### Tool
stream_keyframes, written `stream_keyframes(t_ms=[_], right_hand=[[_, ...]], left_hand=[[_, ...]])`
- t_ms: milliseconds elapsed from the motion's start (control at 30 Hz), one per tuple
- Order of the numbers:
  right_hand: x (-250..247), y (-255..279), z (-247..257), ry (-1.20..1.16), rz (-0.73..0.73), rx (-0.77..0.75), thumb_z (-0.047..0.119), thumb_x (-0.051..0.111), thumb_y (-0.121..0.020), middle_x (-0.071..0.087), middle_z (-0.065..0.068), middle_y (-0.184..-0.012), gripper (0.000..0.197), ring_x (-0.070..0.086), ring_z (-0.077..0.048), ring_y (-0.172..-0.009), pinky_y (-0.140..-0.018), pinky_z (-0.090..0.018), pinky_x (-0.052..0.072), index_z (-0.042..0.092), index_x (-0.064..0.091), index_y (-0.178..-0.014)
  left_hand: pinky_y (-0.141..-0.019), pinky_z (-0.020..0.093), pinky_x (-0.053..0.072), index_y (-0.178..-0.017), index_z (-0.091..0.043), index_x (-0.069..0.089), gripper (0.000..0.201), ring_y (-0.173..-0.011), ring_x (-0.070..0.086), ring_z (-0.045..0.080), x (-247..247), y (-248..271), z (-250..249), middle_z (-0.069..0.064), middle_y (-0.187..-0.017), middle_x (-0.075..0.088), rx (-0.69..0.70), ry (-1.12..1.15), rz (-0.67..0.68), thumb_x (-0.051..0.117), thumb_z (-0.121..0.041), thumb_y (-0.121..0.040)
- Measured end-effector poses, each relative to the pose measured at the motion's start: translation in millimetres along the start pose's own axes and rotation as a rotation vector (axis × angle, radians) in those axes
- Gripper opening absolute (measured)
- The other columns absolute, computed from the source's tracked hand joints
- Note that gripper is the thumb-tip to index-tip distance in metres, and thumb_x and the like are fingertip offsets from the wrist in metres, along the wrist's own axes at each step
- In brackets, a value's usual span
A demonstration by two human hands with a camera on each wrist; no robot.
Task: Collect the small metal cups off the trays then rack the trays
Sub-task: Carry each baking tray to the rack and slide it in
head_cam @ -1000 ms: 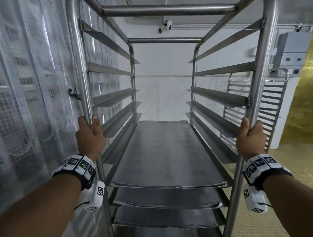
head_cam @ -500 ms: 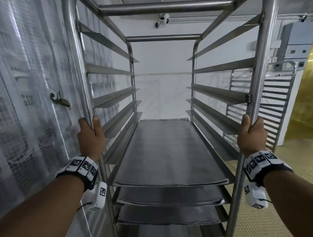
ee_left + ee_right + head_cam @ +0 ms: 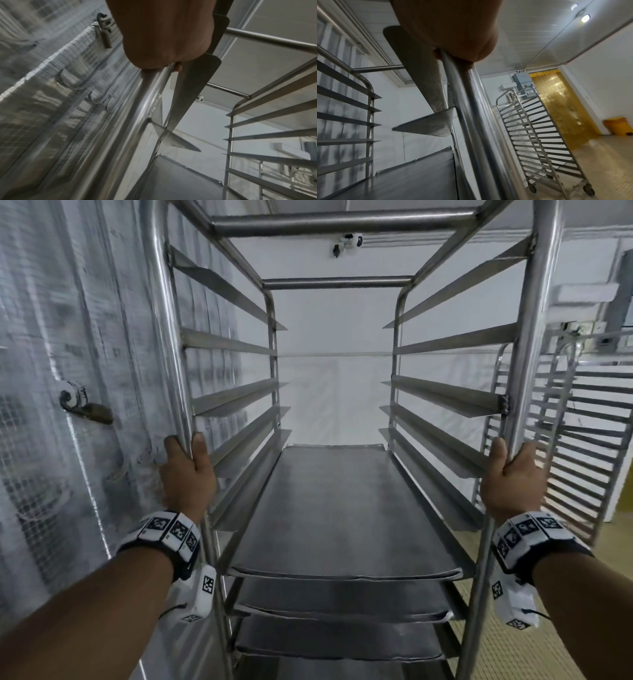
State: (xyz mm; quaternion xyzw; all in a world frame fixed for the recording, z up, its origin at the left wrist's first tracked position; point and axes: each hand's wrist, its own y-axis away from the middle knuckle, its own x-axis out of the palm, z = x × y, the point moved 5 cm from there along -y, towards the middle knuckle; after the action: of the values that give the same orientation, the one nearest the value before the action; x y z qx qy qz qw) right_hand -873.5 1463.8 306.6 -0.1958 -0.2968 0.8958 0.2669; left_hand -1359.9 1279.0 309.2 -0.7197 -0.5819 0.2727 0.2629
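Note:
A tall steel tray rack fills the head view. My left hand grips its front left post, and my right hand grips its front right post. Flat metal trays sit on the lower runners, stacked level above level. The upper runners hold nothing. No small metal cups show in any view. In the left wrist view my left hand wraps the post; in the right wrist view my right hand wraps the other post.
A plastic-covered mesh wall with a door handle runs close on the left. A second bare rack on wheels stands to the right. Beyond it hang a yellow strip curtain and a yellow bin. A white wall lies ahead.
The rack and I have moved forward along the left wall; the door handle has slid back toward me. Both hands keep the same grip on the posts.

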Motion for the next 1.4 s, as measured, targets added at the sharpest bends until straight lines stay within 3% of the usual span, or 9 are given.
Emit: stream_keyframes(t_ms=[100,300,467,633,800,933,1100,1267,1400], right_hand=[[27,-20,-11,0.077,0.012,0.041,0.058,0.03,-0.101,0.048,-0.013,-0.075,0.056,0.049,-0.032,-0.073,-0.066,-0.044,0.04,0.004,0.044,-0.103],[82,-59,-32,0.012,0.046,0.03,0.057,0.034,-0.101,0.06,-0.031,-0.088,0.053,0.06,-0.047,-0.082,-0.069,-0.049,0.045,0.004,0.044,-0.106],[122,-85,-45,-0.013,0.035,-0.015,0.057,0.035,-0.1,0.06,-0.03,-0.089,0.053,0.06,-0.047,-0.08,-0.069,-0.05,0.047,0.005,0.043,-0.103],[155,-106,-57,-0.014,0.004,-0.003,0.053,0.036,-0.102,0.061,-0.031,-0.092,0.056,0.059,-0.046,-0.083,-0.069,-0.046,0.042,-0.002,0.045,-0.11],[183,-127,-69,-0.021,-0.065,-0.025,0.054,0.038,-0.101,0.062,-0.028,-0.088,0.052,0.061,-0.046,-0.081,-0.071,-0.051,0.049,0.003,0.047,-0.108],[205,-143,-74,0.027,-0.096,0.008,0.051,0.039,-0.102,0.057,-0.02,-0.08,0.046,0.06,-0.043,-0.077,-0.065,-0.043,0.043,0.005,0.045,-0.104],[226,-162,-85,0.071,-0.125,0.042,0.053,0.038,-0.101,0.054,-0.013,-0.073,0.048,0.06,-0.041,-0.071,-0.066,-0.053,0.052,0.006,0.046,-0.102],[239,-189,-103,0.076,-0.112,0.069,0.051,0.038,-0.102,0.049,-0.009,-0.066,0.049,0.056,-0.036,-0.07,-0.063,-0.039,0.037,0.003,0.046,-0.104],[240,-223,-128,0.088,-0.104,0.084,0.049,0.037,-0.103,0.058,-0.025,-0.087,0.05,0.06,-0.047,-0.087,-0.068,-0.04,0.034,0.001,0.047,-0.112]], left_hand=[[-0.062,0.04,0.045,-0.117,-0.004,0.045,0.053,-0.071,0.06,0.032,26,-10,6,0.014,-0.083,0.061,-0.004,-0.02,-0.016,0.035,-0.054,-0.104],[-0.061,0.038,0.044,-0.111,-0.005,0.046,0.05,-0.07,0.058,0.031,76,-30,18,0.01,-0.079,0.058,-0.001,-0.031,-0.048,0.037,-0.053,-0.104],[-0.053,0.032,0.031,-0.111,0.001,0.046,0.051,-0.064,0.048,0.024,115,-47,24,0.011,-0.078,0.054,-0.003,-0.057,-0.056,0.036,-0.049,-0.105],[-0.065,0.036,0.036,-0.118,0.004,0.047,0.05,-0.072,0.049,0.024,162,-68,38,0.014,-0.085,0.057,-0.014,-0.013,-0.021,0.037,-0.044,-0.107],[-0.056,0.029,0.032,-0.115,0.005,0.046,0.045,-0.058,0.046,0.019,215,-86,46,0.01,-0.08,0.054,-0.008,0.032,0.031,0.039,-0.039,-0.108],[-0.064,0.036,0.044,-0.118,-0.001,0.046,0.049,-0.071,0.058,0.027,257,-108,63,0.01,-0.084,0.06,-0.009,0.09,0.092,0.036,-0.048,-0.106],[-0.062,0.04,0.05,-0.114,-0.006,0.044,0.055,-0.07,0.062,0.032,302,-125,75,0.013,-0.081,0.061,-0.035,0.105,0.156,0.033,-0.058,-0.103],[-0.067,0.039,0.041,-0.116,-0.003,0.045,0.056,-0.075,0.053,0.028,335,-123,69,0.011,-0.085,0.058,-0.052,0.089,0.137,0.034,-0.056,-0.104],[-0.069,0.039,0.042,-0.116,-0.004,0.044,0.053,-0.077,0.054,0.028,358,-103,50,0.013,-0.088,0.059,-0.057,0.077,0.121,0.036,-0.055,-0.104]])
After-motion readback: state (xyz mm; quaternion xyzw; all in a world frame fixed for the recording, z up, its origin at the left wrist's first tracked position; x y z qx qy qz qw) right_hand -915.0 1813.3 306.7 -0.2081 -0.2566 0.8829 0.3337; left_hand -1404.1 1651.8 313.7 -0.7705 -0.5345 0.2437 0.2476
